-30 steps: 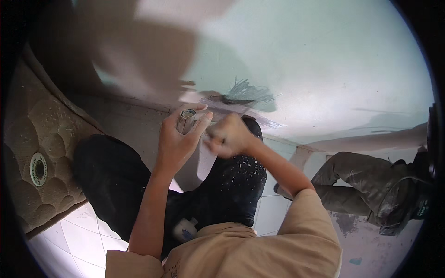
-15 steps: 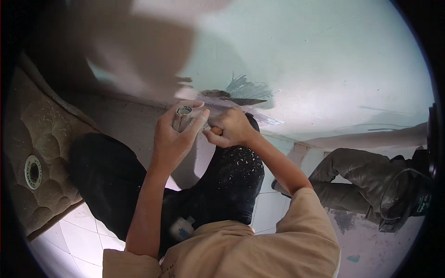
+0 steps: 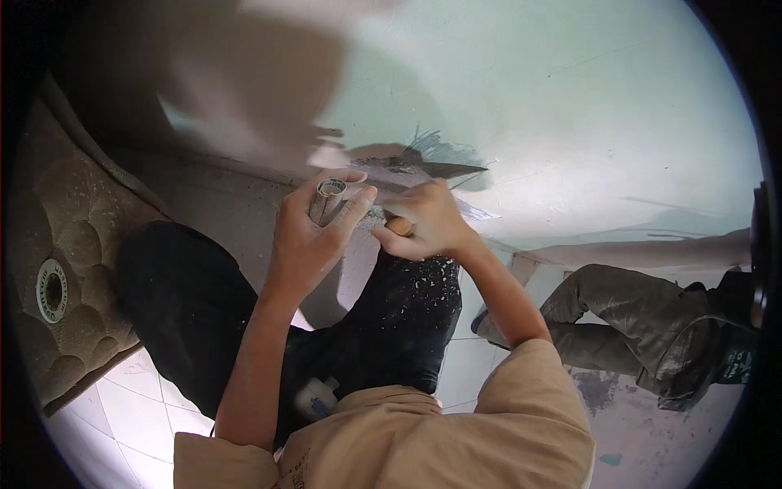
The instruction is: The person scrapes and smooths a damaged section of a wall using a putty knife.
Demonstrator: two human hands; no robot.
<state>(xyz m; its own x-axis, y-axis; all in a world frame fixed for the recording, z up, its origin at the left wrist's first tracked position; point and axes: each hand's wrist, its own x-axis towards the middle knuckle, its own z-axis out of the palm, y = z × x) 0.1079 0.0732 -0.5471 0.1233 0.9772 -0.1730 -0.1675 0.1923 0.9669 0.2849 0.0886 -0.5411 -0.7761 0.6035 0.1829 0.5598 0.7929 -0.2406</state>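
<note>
My left hand [image 3: 314,228] is wrapped round a pale, hollow tube [image 3: 331,189] that looks like a rolled sheet, its open end facing up. Close to its right, my right hand [image 3: 428,218] is closed on a tool with an orange-brown wooden handle [image 3: 399,226]; fingers and blur hide the tool's working end. Beyond both hands, low on the pale green wall [image 3: 570,130], lies a rough, damaged patch [image 3: 391,157] with grey scratch marks. A dark pointed shape stretches to the right from it; whether it is shadow or tool I cannot tell.
A brown quilted mattress [image 3: 94,236] with dusty specks stands at the left. My black-trousered knee [image 3: 411,301], flecked with white chips, lies under my right hand. A small white container [image 3: 316,399] rests at my lap. Another person's grey-brown trouser legs [image 3: 627,310] are at the right.
My right hand and its tool have shifted slightly right, as has the left hand with the tube. The dark pointed shape on the wall has moved right and up.
</note>
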